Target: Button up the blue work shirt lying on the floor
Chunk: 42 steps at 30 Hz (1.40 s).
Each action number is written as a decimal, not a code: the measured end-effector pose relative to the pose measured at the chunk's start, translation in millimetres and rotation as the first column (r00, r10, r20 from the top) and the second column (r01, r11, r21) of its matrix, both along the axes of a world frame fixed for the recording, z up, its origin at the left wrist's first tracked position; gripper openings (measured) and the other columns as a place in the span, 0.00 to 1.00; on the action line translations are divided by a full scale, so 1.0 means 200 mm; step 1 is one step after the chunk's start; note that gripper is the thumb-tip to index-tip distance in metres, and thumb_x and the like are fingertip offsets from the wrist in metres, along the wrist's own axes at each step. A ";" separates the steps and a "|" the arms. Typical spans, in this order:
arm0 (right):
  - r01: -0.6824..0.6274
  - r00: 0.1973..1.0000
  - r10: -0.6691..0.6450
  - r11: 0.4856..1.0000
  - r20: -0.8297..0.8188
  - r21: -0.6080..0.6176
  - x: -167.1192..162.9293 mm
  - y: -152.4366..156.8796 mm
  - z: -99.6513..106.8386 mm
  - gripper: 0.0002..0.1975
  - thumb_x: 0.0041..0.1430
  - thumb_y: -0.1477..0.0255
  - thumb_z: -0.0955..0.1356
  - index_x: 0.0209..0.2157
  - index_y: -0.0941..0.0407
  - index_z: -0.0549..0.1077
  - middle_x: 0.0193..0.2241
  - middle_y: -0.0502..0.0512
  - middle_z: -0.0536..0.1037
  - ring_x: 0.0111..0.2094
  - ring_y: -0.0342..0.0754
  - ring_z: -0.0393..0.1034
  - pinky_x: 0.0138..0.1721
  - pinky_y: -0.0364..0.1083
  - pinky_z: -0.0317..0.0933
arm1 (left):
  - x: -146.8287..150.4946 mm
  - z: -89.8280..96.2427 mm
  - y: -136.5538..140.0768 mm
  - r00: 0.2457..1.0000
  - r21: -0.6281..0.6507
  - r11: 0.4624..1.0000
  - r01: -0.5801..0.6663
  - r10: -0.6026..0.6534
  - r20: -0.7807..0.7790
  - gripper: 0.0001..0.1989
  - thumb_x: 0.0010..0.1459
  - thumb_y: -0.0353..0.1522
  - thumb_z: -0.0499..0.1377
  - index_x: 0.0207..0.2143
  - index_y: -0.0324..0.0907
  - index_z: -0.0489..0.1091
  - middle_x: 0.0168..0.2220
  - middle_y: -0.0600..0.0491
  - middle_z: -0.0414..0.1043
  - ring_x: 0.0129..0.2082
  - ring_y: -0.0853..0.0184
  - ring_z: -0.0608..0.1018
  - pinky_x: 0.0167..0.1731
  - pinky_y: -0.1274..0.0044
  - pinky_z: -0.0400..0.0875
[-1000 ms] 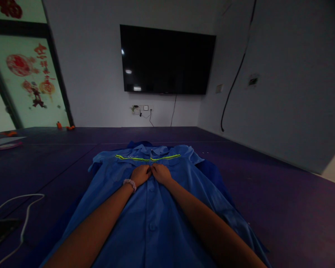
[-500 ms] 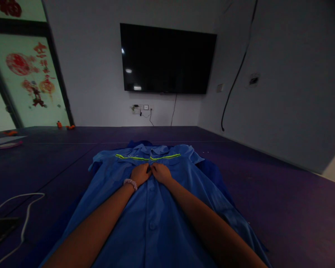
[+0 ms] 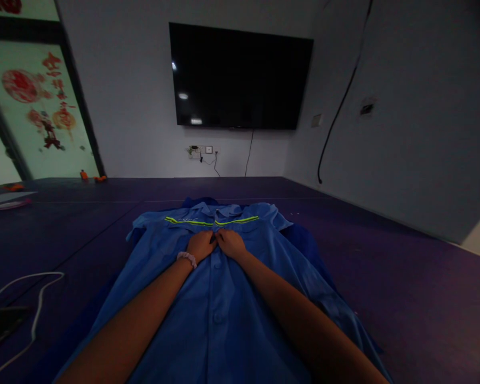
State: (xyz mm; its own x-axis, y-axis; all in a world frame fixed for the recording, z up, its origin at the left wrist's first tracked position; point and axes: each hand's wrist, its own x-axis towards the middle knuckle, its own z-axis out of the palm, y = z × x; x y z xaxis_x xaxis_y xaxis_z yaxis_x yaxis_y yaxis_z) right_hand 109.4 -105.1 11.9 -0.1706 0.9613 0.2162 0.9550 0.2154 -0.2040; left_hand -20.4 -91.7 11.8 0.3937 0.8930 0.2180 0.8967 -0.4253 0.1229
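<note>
A blue button-up work shirt (image 3: 176, 314) lies spread out, front up, its collar away from me and a yellow-green stripe across the chest. My left hand (image 3: 201, 245), with a pale scrunchie on the wrist, is closed on the front placket just under the stripe. Right beside it, my right hand (image 3: 231, 244) pinches the same placket from the other side. The fingertips meet there and hide whatever button lies between them. Lower down the placket, buttons show on the cloth. Darker blue fabric (image 3: 304, 250) sticks out from under the shirt.
The shirt rests on a dark purple surface (image 3: 384, 277). At the left are a white cable (image 3: 40, 301) and a dark flat device (image 3: 2, 325). Small orange objects (image 3: 100, 179) sit near the glass door. A television (image 3: 240, 77) hangs on the wall, and a black cord (image 3: 340, 106) dangles at the right.
Both hands stay at the same spot on the placket, with barely any finger movement visible. The whole view has shifted slightly, so the scene sits a little higher.
</note>
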 end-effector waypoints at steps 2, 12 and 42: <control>-0.004 1.000 0.004 1.000 -0.001 -0.001 0.00 0.00 0.00 0.17 0.65 0.67 0.54 0.41 0.56 0.71 0.41 0.58 0.76 0.42 0.48 0.70 0.38 0.42 0.57 | 0.00 0.00 0.00 1.000 -0.001 1.000 -0.001 0.001 -0.005 0.13 0.60 0.37 0.49 0.36 0.39 0.68 0.36 0.45 0.74 0.40 0.59 0.75 0.36 0.74 0.66; -0.011 1.000 0.011 1.000 0.002 -0.006 0.00 0.01 -0.01 0.17 0.65 0.67 0.54 0.42 0.56 0.71 0.41 0.57 0.76 0.42 0.48 0.69 0.37 0.42 0.57 | 0.00 0.01 -0.01 1.000 -0.015 1.000 0.002 -0.002 -0.012 0.13 0.60 0.37 0.49 0.37 0.38 0.68 0.37 0.45 0.74 0.40 0.59 0.75 0.37 0.73 0.66; 0.000 1.000 0.000 1.000 0.017 0.014 0.00 0.00 0.00 0.17 0.65 0.68 0.54 0.40 0.55 0.71 0.39 0.57 0.76 0.41 0.49 0.70 0.36 0.42 0.57 | 0.00 0.00 0.00 1.000 -0.013 1.000 0.012 -0.012 0.006 0.11 0.59 0.36 0.51 0.37 0.39 0.68 0.36 0.46 0.74 0.40 0.59 0.75 0.37 0.73 0.66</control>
State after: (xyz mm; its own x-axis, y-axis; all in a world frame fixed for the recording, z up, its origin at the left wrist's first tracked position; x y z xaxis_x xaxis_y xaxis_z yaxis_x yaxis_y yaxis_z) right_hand 109.0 -105.7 11.4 -0.1745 0.9583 0.2265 0.9582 0.2182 -0.1852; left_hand -20.6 -91.6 12.0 0.4035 0.8908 0.2091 0.8906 -0.4348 0.1337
